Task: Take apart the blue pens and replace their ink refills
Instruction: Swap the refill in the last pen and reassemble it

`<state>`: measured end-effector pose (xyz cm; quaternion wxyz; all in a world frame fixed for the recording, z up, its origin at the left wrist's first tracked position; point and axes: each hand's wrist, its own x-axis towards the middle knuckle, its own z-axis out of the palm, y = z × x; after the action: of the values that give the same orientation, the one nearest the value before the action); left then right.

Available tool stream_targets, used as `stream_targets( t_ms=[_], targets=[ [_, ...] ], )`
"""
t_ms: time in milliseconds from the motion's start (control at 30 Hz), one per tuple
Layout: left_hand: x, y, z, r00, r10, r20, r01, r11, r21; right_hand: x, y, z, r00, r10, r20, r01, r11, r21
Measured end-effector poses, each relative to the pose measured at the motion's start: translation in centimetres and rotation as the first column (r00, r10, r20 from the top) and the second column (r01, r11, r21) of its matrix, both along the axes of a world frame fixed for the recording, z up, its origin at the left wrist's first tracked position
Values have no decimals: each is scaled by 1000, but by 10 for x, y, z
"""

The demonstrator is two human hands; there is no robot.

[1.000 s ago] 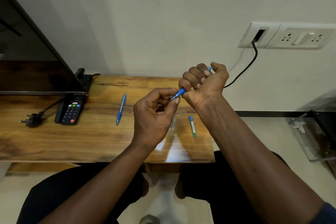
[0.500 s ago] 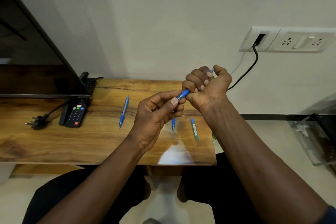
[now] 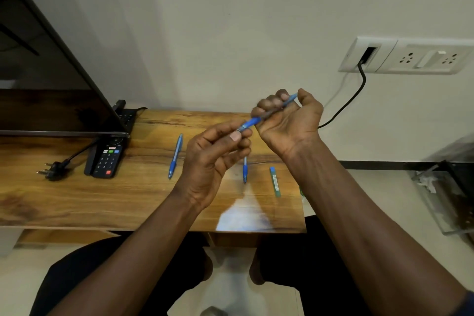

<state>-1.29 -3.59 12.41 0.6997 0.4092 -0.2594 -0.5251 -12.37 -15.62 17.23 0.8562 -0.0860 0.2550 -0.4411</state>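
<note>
The right hand (image 3: 289, 123), gripping the pen (image 3: 250, 123), has rolled palm-up, with the left hand (image 3: 213, 159) pinching the tip (image 3: 241, 129) — likely unscrewing it.

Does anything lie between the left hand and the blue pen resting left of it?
Nothing visible: only bare table shows between the left hand and that blue pen, though the hand pinches the tip of the held pen.

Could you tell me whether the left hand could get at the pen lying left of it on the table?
Probably yes: nothing lies between the left hand and that pen, but it pinches the held pen's tip and must let go first.
</note>
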Motion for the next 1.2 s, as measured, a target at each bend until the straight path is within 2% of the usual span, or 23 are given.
stream_targets(
  t_ms=[133, 200, 367, 533, 633, 700, 767, 800, 867, 933, 1000, 1067, 1133, 1200],
  targets=[
    [23, 0, 11, 971, 218, -95, -220, 975, -14, 10, 12, 0, 964, 188, -189, -208, 974, -92],
    [37, 1, 14, 946, 290, -144, -292, 956, 3, 17, 21, -3, 932, 227, -284, -271, 954, -125],
    [49, 4, 8, 907, 361, -218, -346, 932, 103, 32, 45, -15, 912, 251, -324, -304, 944, -126],
    [51, 11, -2, 920, 355, -169, -332, 932, 147, 38, 69, -28, 887, 315, -337, -358, 931, -71],
    [56, 18, -6, 899, 433, -69, -416, 892, 177, 35, 79, -41, 779, 347, -521, -469, 875, -119],
    [62, 22, -8, 869, 492, 45, -491, 851, 187, 34, 87, -51, 639, 241, -730, -550, 807, -214],
    [71, 28, -10, 846, 515, 140, -534, 820, 207, 32, 95, -62, 449, -11, -894, -674, 653, -346],
    [76, 31, -12, 844, 513, 159, -536, 812, 230, 30, 98, -69, 350, -165, -922, -763, 521, -382],
    [83, 36, -17, 860, 483, 166, -511, 807, 296, 26, 101, -84, 198, -400, -895, -916, 250, -314],
    [86, 40, -23, 880, 437, 188, -476, 802, 362, 24, 101, -98, 120, -517, -847, -980, 73, -183],
    [86, 41, -31, 886, 400, 236, -464, 791, 399, 22, 101, -109, 87, -563, -822, -995, -4, -102],
    [86, 38, -41, 850, 357, 389, -504, 765, 400, 22, 99, -118, 69, -594, -801, -997, -20, -71],
    [86, 32, -53, 724, 276, 633, -584, 734, 348, 22, 94, -127, 52, -634, -772, -998, -18, -53],
    [87, 27, -63, 538, 157, 828, -639, 716, 279, 20, 89, -134, 48, -680, -732, -999, -42, -27]
  ],
)
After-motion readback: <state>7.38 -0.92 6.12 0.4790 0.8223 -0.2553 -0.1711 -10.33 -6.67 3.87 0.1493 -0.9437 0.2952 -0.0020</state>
